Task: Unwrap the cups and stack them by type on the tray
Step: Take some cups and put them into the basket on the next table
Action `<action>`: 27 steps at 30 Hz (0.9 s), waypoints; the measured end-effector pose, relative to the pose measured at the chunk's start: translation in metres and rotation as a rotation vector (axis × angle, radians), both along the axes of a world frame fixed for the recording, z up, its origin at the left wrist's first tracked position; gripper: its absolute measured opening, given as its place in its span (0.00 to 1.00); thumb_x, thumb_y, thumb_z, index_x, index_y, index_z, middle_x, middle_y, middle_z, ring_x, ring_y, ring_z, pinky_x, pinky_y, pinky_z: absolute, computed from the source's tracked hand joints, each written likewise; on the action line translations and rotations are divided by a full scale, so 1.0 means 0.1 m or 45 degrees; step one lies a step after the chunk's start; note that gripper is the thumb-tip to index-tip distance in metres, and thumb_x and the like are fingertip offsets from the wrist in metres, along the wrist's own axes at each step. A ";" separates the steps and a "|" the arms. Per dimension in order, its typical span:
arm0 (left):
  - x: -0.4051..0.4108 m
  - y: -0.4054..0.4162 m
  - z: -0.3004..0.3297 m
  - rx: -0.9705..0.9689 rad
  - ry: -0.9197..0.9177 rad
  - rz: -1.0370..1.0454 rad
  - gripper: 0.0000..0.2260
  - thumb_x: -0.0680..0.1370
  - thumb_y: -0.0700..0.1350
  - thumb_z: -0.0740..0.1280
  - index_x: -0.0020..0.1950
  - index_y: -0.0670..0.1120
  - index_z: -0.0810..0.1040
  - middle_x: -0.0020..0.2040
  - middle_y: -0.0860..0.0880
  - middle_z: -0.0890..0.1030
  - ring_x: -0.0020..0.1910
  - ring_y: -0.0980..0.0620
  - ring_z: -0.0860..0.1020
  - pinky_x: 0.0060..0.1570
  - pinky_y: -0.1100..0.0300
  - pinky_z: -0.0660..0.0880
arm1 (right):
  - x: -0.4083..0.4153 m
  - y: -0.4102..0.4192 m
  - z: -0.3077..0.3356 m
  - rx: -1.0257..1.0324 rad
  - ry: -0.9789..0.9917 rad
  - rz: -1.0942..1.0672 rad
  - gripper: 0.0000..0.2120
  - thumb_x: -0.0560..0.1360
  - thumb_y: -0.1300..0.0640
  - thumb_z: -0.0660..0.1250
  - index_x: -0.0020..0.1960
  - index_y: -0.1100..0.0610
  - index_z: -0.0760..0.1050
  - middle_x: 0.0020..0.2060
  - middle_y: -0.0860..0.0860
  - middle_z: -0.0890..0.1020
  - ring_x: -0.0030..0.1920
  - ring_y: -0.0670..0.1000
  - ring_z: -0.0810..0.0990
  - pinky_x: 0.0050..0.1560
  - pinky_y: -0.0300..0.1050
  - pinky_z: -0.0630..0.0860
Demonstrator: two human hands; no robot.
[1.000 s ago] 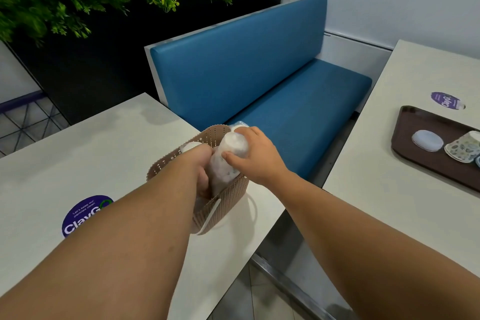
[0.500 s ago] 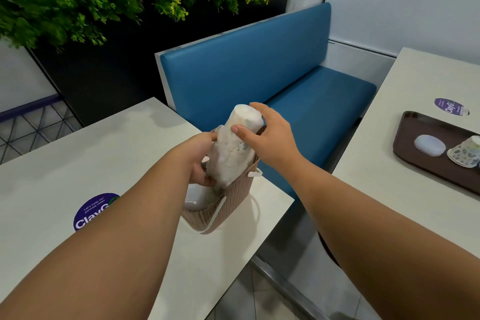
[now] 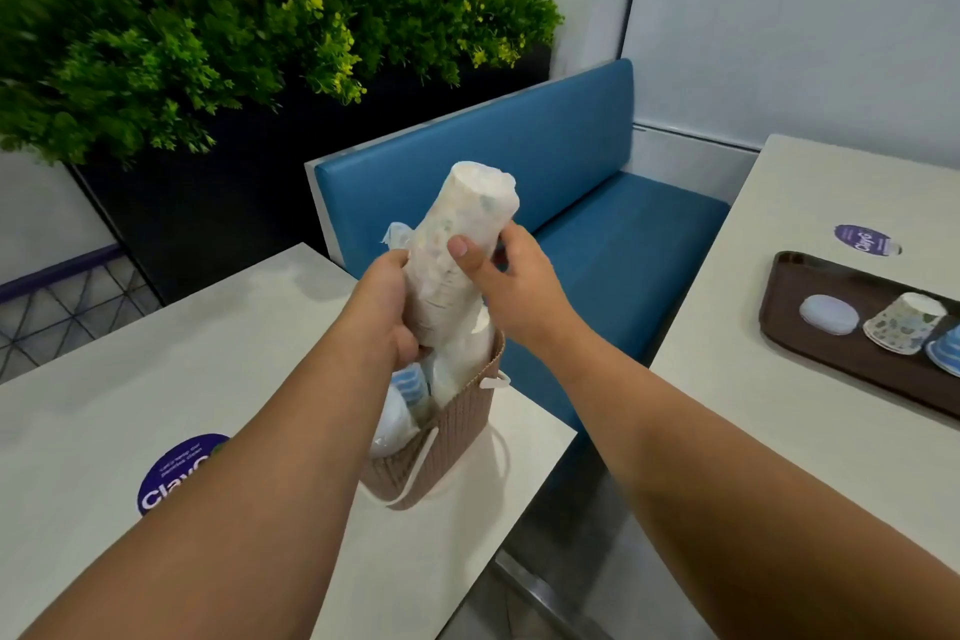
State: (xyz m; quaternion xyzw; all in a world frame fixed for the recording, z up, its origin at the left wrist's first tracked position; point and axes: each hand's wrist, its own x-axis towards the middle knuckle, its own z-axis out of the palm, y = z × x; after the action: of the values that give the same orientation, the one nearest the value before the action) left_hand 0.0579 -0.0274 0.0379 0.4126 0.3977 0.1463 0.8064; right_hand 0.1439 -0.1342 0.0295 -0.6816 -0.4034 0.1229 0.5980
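A: Why is the wrapped sleeve of cups (image 3: pixel 457 255) held so high and tilted?

B: It is judged that it is being taken out of the woven basket (image 3: pixel 441 437). The sleeve is gripped by both hands, so that the soft plastic wrap is not allowed to slip or bend. Its lower end is seen at the basket mouth, maybe inside it; this cannot be told surely, because that end is hidden behind the hands.

A: How are the fingers placed on it?

B: The left hand (image 3: pixel 384 307) is curled round the lower part of the sleeve, just above the basket rim. The right hand (image 3: pixel 514 286) is closed on the middle part, with the thumb (image 3: pixel 460 247) pressed on the near side and the other fingers wrapped behind. The top end of the sleeve is left free, above both hands.

A: What else is kept in the basket?

B: More wrapped packs are seen inside it; a blue striped pack (image 3: pixel 410 385) lies below the left hand. The basket itself is stood near the corner of the near table (image 3: pixel 156 379).

A: And where is the goal?

B: The brown tray (image 3: pixel 810 276) is placed well apart from the basket, to its right, on the other table. A floral cup (image 3: pixel 904 330) is lying there, between a white lid (image 3: pixel 828 314) and a blue cup at the picture edge. The wrap is judged not yet opened.
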 end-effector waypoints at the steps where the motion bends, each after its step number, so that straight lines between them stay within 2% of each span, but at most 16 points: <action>1: 0.06 -0.04 0.03 -0.005 -0.027 -0.016 0.16 0.76 0.55 0.61 0.54 0.49 0.84 0.51 0.46 0.85 0.50 0.44 0.84 0.58 0.48 0.76 | 0.03 -0.04 -0.01 -0.008 0.017 0.017 0.18 0.71 0.32 0.67 0.54 0.43 0.75 0.55 0.48 0.81 0.55 0.49 0.80 0.54 0.50 0.79; 3: 0.21 -0.18 0.10 -0.001 -0.062 -0.051 0.16 0.76 0.55 0.60 0.53 0.50 0.84 0.51 0.47 0.85 0.49 0.45 0.84 0.52 0.51 0.77 | 0.08 -0.18 -0.04 -0.006 0.229 0.066 0.27 0.67 0.32 0.69 0.61 0.44 0.72 0.60 0.45 0.80 0.59 0.46 0.79 0.56 0.43 0.77; 4: 0.27 -0.27 0.15 0.001 -0.086 -0.078 0.16 0.77 0.54 0.59 0.53 0.50 0.83 0.51 0.46 0.85 0.49 0.45 0.84 0.48 0.52 0.78 | 0.11 -0.24 -0.08 0.020 0.410 0.104 0.32 0.66 0.33 0.70 0.65 0.46 0.71 0.62 0.46 0.80 0.60 0.48 0.80 0.56 0.44 0.78; 5: 0.35 -0.40 0.20 -0.004 -0.119 -0.123 0.17 0.78 0.54 0.58 0.52 0.50 0.83 0.51 0.46 0.85 0.49 0.44 0.83 0.48 0.51 0.78 | 0.16 -0.33 -0.11 0.064 0.592 0.137 0.37 0.65 0.33 0.71 0.68 0.48 0.69 0.63 0.47 0.80 0.61 0.51 0.80 0.57 0.49 0.79; 7: 0.53 -0.66 0.24 0.009 -0.143 -0.215 0.16 0.78 0.54 0.58 0.53 0.50 0.83 0.51 0.46 0.85 0.49 0.44 0.83 0.50 0.49 0.78 | 0.25 -0.50 -0.15 0.212 0.775 0.144 0.41 0.64 0.36 0.74 0.72 0.50 0.68 0.65 0.52 0.79 0.64 0.57 0.80 0.60 0.58 0.78; 10: 0.82 -1.12 0.23 0.144 -0.022 -0.346 0.13 0.75 0.58 0.62 0.50 0.52 0.82 0.50 0.51 0.85 0.46 0.50 0.83 0.44 0.57 0.75 | 0.44 -0.91 -0.14 0.437 0.810 -0.019 0.44 0.61 0.38 0.80 0.71 0.53 0.70 0.64 0.56 0.80 0.64 0.59 0.79 0.63 0.60 0.76; 12: 1.02 -1.46 0.22 0.309 0.115 -0.368 0.13 0.77 0.58 0.62 0.50 0.52 0.79 0.48 0.52 0.84 0.44 0.53 0.79 0.37 0.58 0.69 | 0.61 -1.27 -0.18 0.525 0.790 -0.071 0.40 0.62 0.39 0.79 0.69 0.54 0.72 0.62 0.57 0.81 0.62 0.59 0.80 0.60 0.56 0.79; 13: 1.15 -1.63 0.19 0.348 0.141 -0.363 0.14 0.77 0.59 0.61 0.52 0.51 0.78 0.50 0.52 0.82 0.45 0.52 0.78 0.37 0.58 0.68 | 0.69 -1.47 -0.20 0.559 0.786 -0.081 0.38 0.65 0.40 0.78 0.69 0.54 0.73 0.62 0.57 0.81 0.62 0.58 0.81 0.59 0.54 0.79; 15: 1.44 -1.96 0.08 0.414 0.203 -0.299 0.23 0.76 0.61 0.62 0.65 0.49 0.73 0.62 0.50 0.77 0.54 0.48 0.76 0.45 0.55 0.72 | 0.85 -1.87 -0.27 0.594 0.741 -0.091 0.35 0.70 0.42 0.75 0.72 0.55 0.70 0.66 0.58 0.78 0.65 0.59 0.78 0.62 0.56 0.77; 16: 1.58 -2.14 0.01 0.515 0.226 -0.224 0.28 0.76 0.61 0.62 0.71 0.48 0.67 0.68 0.49 0.70 0.59 0.46 0.74 0.51 0.52 0.73 | 0.95 -2.07 -0.32 0.599 0.697 -0.079 0.34 0.73 0.43 0.72 0.74 0.56 0.68 0.68 0.59 0.77 0.67 0.60 0.76 0.66 0.58 0.74; 18: 1.76 -2.51 -0.09 0.815 0.058 -0.080 0.30 0.78 0.57 0.63 0.76 0.48 0.58 0.74 0.48 0.60 0.65 0.46 0.70 0.58 0.53 0.70 | 1.12 -2.46 -0.39 0.600 0.667 -0.116 0.34 0.74 0.42 0.71 0.75 0.56 0.67 0.69 0.58 0.76 0.68 0.60 0.75 0.68 0.61 0.71; 20: 1.89 -2.87 -0.19 1.032 -0.205 -0.128 0.22 0.81 0.54 0.61 0.73 0.50 0.64 0.71 0.50 0.67 0.65 0.51 0.72 0.61 0.56 0.71 | 1.30 -2.82 -0.44 0.588 0.733 -0.218 0.39 0.68 0.38 0.75 0.73 0.53 0.69 0.67 0.57 0.77 0.67 0.60 0.76 0.65 0.60 0.74; 22: 1.99 -3.17 -0.30 0.947 -0.382 -0.440 0.14 0.82 0.57 0.57 0.64 0.54 0.73 0.61 0.54 0.78 0.60 0.54 0.78 0.59 0.55 0.76 | 1.48 -3.16 -0.52 0.580 0.811 -0.307 0.43 0.62 0.36 0.79 0.72 0.51 0.70 0.66 0.56 0.78 0.65 0.59 0.78 0.60 0.57 0.78; 24: 2.07 -3.42 -0.44 0.854 -0.538 -0.778 0.16 0.81 0.59 0.56 0.64 0.55 0.73 0.56 0.57 0.81 0.57 0.56 0.80 0.54 0.60 0.78 | 1.66 -3.48 -0.61 0.547 0.828 -0.352 0.46 0.60 0.35 0.79 0.72 0.52 0.69 0.66 0.56 0.79 0.65 0.59 0.79 0.59 0.59 0.78; 26: 2.16 -3.63 -0.57 0.944 -0.557 -0.947 0.19 0.78 0.56 0.67 0.67 0.58 0.68 0.56 0.63 0.79 0.56 0.61 0.80 0.50 0.64 0.78 | 1.81 -3.76 -0.75 0.503 0.841 -0.353 0.46 0.61 0.35 0.79 0.72 0.52 0.69 0.66 0.57 0.79 0.65 0.59 0.78 0.60 0.59 0.78; 27: 2.22 -3.72 -0.67 0.999 -0.535 -0.988 0.25 0.74 0.52 0.74 0.66 0.61 0.67 0.55 0.66 0.79 0.55 0.63 0.79 0.48 0.65 0.78 | 1.87 -3.88 -0.82 0.482 0.859 -0.353 0.46 0.61 0.36 0.79 0.73 0.53 0.68 0.65 0.57 0.79 0.65 0.59 0.78 0.60 0.57 0.78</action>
State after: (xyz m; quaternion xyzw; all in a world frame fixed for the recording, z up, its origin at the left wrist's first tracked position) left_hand 0.2803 -0.3994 -0.0292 0.7574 -0.0342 0.0554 0.6497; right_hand 0.3309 -0.5225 -0.0528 -0.5289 -0.1047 0.1814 0.8225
